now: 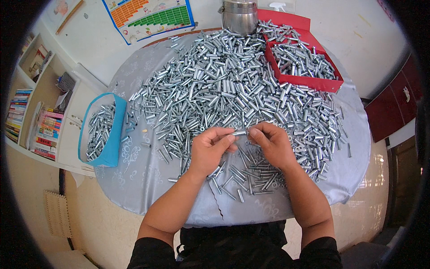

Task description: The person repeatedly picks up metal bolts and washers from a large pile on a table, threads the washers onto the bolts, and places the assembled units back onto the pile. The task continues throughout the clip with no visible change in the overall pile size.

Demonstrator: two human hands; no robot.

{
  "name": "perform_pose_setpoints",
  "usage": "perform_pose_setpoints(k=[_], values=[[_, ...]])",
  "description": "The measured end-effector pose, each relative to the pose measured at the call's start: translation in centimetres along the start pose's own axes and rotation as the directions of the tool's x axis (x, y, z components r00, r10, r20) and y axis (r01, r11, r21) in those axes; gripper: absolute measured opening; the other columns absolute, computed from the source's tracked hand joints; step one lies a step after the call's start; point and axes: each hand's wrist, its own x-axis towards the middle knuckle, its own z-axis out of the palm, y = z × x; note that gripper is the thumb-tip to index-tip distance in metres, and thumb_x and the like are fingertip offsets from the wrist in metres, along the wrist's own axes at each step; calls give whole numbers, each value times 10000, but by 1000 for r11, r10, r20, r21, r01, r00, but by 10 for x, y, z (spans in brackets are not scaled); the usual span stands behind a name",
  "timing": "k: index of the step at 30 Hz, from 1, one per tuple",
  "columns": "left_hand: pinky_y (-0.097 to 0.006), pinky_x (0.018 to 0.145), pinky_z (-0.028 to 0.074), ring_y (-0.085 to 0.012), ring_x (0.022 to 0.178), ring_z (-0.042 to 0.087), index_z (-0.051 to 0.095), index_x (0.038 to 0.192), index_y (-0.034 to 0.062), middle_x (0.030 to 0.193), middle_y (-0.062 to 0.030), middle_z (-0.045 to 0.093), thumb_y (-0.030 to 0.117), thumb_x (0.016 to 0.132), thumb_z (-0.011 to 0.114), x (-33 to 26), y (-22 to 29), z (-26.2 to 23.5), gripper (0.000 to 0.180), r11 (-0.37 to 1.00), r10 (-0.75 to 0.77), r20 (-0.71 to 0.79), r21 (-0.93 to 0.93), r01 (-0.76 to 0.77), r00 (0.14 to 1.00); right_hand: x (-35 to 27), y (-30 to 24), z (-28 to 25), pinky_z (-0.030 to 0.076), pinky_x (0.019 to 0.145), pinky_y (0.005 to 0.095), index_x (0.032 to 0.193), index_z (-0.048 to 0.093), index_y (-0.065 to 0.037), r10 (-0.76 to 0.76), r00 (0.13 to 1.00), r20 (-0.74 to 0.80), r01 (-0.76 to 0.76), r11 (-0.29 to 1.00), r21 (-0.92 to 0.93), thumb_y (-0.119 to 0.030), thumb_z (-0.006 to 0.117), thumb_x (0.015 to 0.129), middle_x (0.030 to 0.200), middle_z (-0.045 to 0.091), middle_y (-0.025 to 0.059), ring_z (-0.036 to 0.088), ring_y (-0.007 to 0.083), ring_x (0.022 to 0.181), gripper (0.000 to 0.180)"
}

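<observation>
Over the front of the pile, both hands meet around a short shiny metal sleeve (240,132). My left hand (212,150) pinches its left part between thumb and fingers. At the sleeve's right end, my right hand (274,145) is closed, thumb against index finger; a small piece between those fingertips is too hidden to name. Below and behind the hands spreads a wide heap of loose metal sleeves (210,85). Thin bolts (239,177) lie in front, between my forearms, and small washers (301,152) are scattered to the right.
A blue fabric bin (118,134) filled with metal parts stands on the table's left. At the back right is an opened red box (309,84) holding more sleeves. A steel pot (240,20) stands behind the heap. A grey cloth (148,188) covers the round table.
</observation>
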Motion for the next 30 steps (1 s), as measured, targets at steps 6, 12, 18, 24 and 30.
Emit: perform_pose_setpoints(k=[6,12,18,24,30], values=[[-258,671,560,-143,739,671,646,1072,-20,948,-130,706,28,901,625,-1,2,1,179,1000,-6,31,-12,6,1000,-2,-5,3,445,596,253,884,654,23,26,996,-91,-30,999,-43,-197,633,923,707,602,21,527,91,640,224],[-262,667,559,-141,736,667,642,1077,-20,947,-128,706,31,900,625,1,0,-1,185,999,0,11,-39,0,1000,0,-9,11,441,584,249,901,648,10,-131,984,-119,129,991,-28,-194,639,916,686,596,18,524,88,626,204],[-260,665,555,-139,737,665,641,1075,-22,946,-128,706,35,900,626,0,1,1,185,1000,-1,16,-27,1,1000,-1,-6,1,430,584,251,863,645,6,39,998,-45,-36,998,59,-178,649,908,706,598,34,520,82,641,189],[-257,663,552,-136,732,664,639,1074,-26,942,-124,706,33,899,625,0,1,0,185,999,-9,4,-34,9,1000,-2,-4,-1,432,598,251,849,650,14,-47,999,-14,46,996,-74,-163,647,908,711,597,48,519,87,650,187],[-258,666,554,-136,732,663,638,1076,-27,940,-126,705,32,898,624,1,1,1,188,999,8,17,-32,-7,1000,-2,-8,9,429,600,268,864,642,22,-109,990,-87,110,994,8,-192,635,917,739,609,52,517,89,669,221]])
